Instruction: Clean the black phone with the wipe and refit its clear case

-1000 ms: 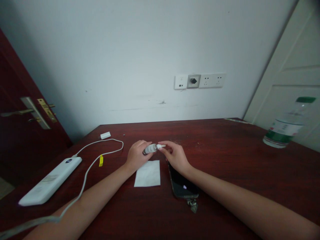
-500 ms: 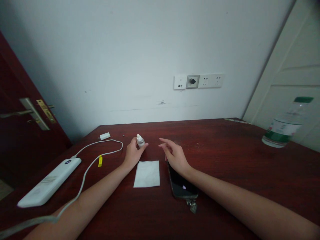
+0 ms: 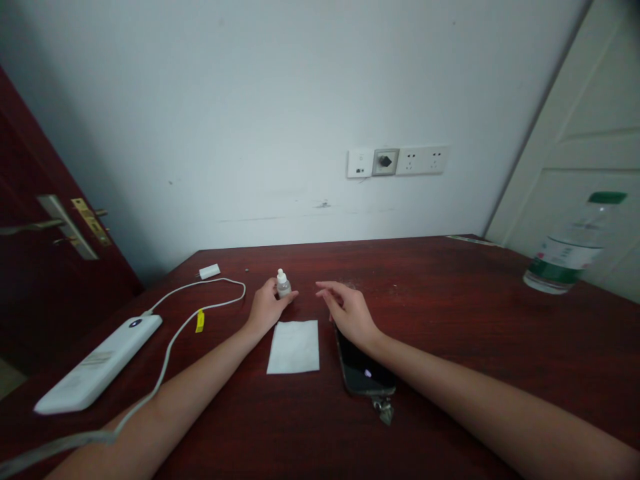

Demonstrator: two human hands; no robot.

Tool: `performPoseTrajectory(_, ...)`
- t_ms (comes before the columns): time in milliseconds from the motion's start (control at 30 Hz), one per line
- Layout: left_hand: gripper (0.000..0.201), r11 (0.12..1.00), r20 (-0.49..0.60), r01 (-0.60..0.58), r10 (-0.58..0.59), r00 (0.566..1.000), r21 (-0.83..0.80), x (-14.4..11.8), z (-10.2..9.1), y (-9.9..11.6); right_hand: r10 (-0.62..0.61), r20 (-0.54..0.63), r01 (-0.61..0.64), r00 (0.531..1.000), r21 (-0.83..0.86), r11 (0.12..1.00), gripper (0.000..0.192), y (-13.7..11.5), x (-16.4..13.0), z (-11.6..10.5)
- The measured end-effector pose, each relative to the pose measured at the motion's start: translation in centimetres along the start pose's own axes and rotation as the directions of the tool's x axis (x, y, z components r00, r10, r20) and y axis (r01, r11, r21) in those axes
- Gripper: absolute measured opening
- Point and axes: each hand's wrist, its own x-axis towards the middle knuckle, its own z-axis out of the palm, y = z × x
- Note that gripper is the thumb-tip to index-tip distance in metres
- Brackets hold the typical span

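Observation:
My left hand (image 3: 267, 307) is curled round a small dropper bottle (image 3: 283, 287) with a white top and a clear body. The bottle stands about upright, thumb on its near side and fingers at its left. My right hand (image 3: 350, 310) holds nothing; its fingers reach leftward, slightly bent and loose, over the upper end of a black phone (image 3: 363, 373). The hand and wrist hide part of that phone, and a small charm (image 3: 384, 409) hangs from its near end. Between my forearms a white square wipe (image 3: 294, 348) lies flat.
A white power bank (image 3: 100, 363) lies at left, its white cable (image 3: 173, 347) crossing my left forearm and bearing a yellow tag (image 3: 200, 322). Beyond are a small white charger (image 3: 209, 271) and a wall with sockets (image 3: 420, 161). A water bottle (image 3: 567, 257) stands at right.
The dropper bottle has gone from leaning left to nearly upright and sits slightly further right. My left hand shifted a little with it. My right hand has barely moved.

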Motion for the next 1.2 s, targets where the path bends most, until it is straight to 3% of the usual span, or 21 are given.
performPoseTrajectory(433,0.039,0.999,0.031,0.022,-0.024,0.999,0.043,0.0,-0.1,0.4,-0.011,-0.005,0.011,1.0,0.015,1.0,0.025,0.4,-0.2,0.2)
performPoseTrajectory(567,0.047,0.998,0.034,0.013,-0.016,0.999,0.065,-0.1,-0.2,0.7,0.017,-0.072,-0.012,0.997,0.068,0.998,0.027,0.3,0.1,-0.1)
performPoseTrajectory(633,0.053,0.996,-0.041,-0.018,0.021,0.999,0.087,-0.3,-0.5,1.4,0.051,-0.152,-0.034,0.987,0.113,0.993,0.03,-0.1,0.7,-0.9)
performPoseTrajectory(700,0.055,0.99,-0.192,-0.072,0.094,0.977,0.121,-0.6,-1.0,2.6,0.1,-0.252,-0.057,0.962,0.173,0.983,0.033,-0.6,1.6,-2.2)
performPoseTrajectory(833,0.025,0.981,-0.528,-0.18,0.194,0.827,0.079,-2.4,-1.7,6.8,0.23,-0.354,-0.155,0.907,0.228,0.961,0.036,-0.8,2.4,-4.8)
performPoseTrajectory(867,0.02,0.977,-0.571,-0.215,0.184,0.8,0.014,-3.3,-1.6,8.2,0.256,-0.347,-0.189,0.902,0.215,0.958,0.036,-0.5,2.1,-5.3)
performPoseTrajectory(900,0.02,0.965,-0.564,-0.251,0.168,0.809,-0.073,-4.2,-1.3,9.6,0.274,-0.33,-0.22,0.903,0.193,0.956,0.036,-0.2,1.6,-5.7)
performPoseTrajectory(967,0.02,0.941,-0.417,-0.216,0.093,0.904,-0.259,-6.5,-0.2,12.2,0.282,-0.291,-0.252,0.914,0.138,0.958,0.035,0.6,0.2,-6.2)
performPoseTrajectory(1033,0.033,0.95,-0.083,-0.098,0.076,0.994,-0.297,-8.7,1.2,14.1,0.269,-0.249,-0.26,0.93,0.07,0.963,0.033,1.3,-1.3,-6.4)
performPoseTrajectory(1067,0.049,0.963,0.062,-0.058,0.077,0.995,-0.264,-9.6,2.0,14.7,0.261,-0.222,-0.26,0.94,0.033,0.965,0.032,1.6,-2.0,-6.5)
performPoseTrajectory(1133,0.09,0.99,0.268,-0.062,0.093,0.959,-0.123,-10.8,3.3,15.2,0.247,-0.168,-0.255,0.954,-0.03,0.966,0.031,1.8,-3.0,-6.6)
performPoseTrajectory(1200,0.116,0.995,0.364,-0.102,0.089,0.927,0.017,-11.2,4.0,15.1,0.228,-0.109,-0.24,0.967,-0.114,0.964,0.032,1.8,-3.4,-6.7)
